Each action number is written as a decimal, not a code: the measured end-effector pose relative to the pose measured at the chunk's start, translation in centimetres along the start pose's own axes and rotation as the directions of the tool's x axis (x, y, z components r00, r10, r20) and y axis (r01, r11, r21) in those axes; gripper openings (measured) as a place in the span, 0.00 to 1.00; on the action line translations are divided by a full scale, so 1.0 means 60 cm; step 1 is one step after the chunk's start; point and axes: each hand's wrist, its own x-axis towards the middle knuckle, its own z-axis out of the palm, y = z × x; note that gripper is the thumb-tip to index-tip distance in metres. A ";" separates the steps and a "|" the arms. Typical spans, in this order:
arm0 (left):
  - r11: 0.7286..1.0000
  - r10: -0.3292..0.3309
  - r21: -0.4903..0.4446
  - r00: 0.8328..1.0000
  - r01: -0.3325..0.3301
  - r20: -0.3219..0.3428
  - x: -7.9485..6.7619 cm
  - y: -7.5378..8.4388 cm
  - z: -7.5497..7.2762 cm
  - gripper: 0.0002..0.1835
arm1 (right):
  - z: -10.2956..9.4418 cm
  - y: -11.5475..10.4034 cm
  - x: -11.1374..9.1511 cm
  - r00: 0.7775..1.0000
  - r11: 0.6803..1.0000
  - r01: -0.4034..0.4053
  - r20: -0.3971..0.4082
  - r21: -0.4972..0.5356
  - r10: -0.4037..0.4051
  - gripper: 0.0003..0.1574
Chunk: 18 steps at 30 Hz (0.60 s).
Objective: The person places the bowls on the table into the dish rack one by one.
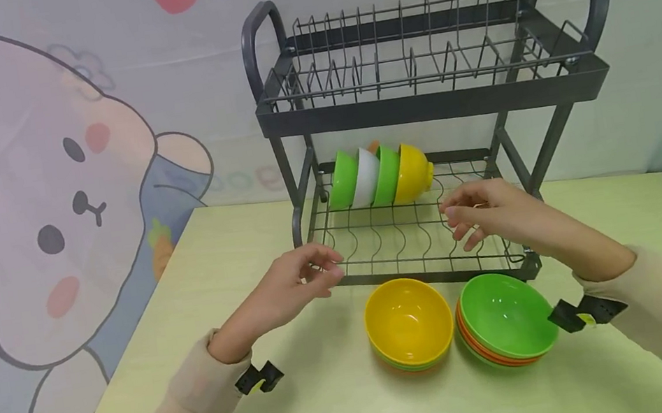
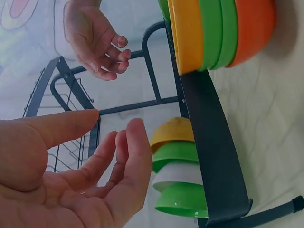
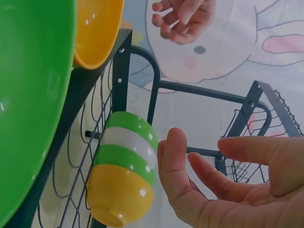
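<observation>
Four bowls [image 1: 386, 174] stand on edge in the rack's [image 1: 431, 106] lower tier; yellow-topped stack [image 1: 409, 322] and green-topped stack [image 1: 507, 316] on desk [image 1: 326, 394], unracked. Racking judged partial. Left hand [image 1: 300, 274], right hand [image 1: 493, 208]: empty, fingers loosely bent.

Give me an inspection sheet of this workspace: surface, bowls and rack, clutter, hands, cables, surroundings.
Surface: pale yellow-green table.
Job's things: two-tier dark rack; row of four bowls on its lower tier, green, white, green, yellow; in front, yellow-topped stack and green-topped stack.
Clutter: nothing seen.
Grippers: left hand near the rack's front left, right hand towards its right side; both hold nothing, fingers relaxed.
Cables: nothing seen.
Surroundings: cartoon-printed backdrop behind the table.
</observation>
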 end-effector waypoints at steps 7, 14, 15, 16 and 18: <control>0.999 -0.014 0.047 0.999 0.012 0.037 -0.005 0.007 0.021 0.15 | 0.022 0.009 -0.036 0.998 0.998 0.060 0.010 -0.009 -0.060 0.21; 0.987 0.005 0.161 0.999 -0.010 0.033 -0.006 0.010 0.040 0.17 | 0.045 0.015 -0.069 0.995 0.993 0.104 0.005 -0.053 -0.103 0.19; 0.985 0.005 0.172 0.999 -0.011 0.035 -0.006 0.010 0.043 0.17 | 0.047 0.016 -0.074 0.994 0.993 0.107 0.008 -0.058 -0.107 0.19; 0.983 0.008 0.181 0.999 -0.014 0.036 -0.006 0.011 0.046 0.18 | 0.049 0.018 -0.079 0.994 0.992 0.111 0.009 -0.063 -0.111 0.18; 0.982 0.007 0.188 0.999 -0.015 0.044 -0.005 0.012 0.052 0.18 | 0.055 0.020 -0.087 0.994 0.991 0.112 0.005 -0.071 -0.112 0.17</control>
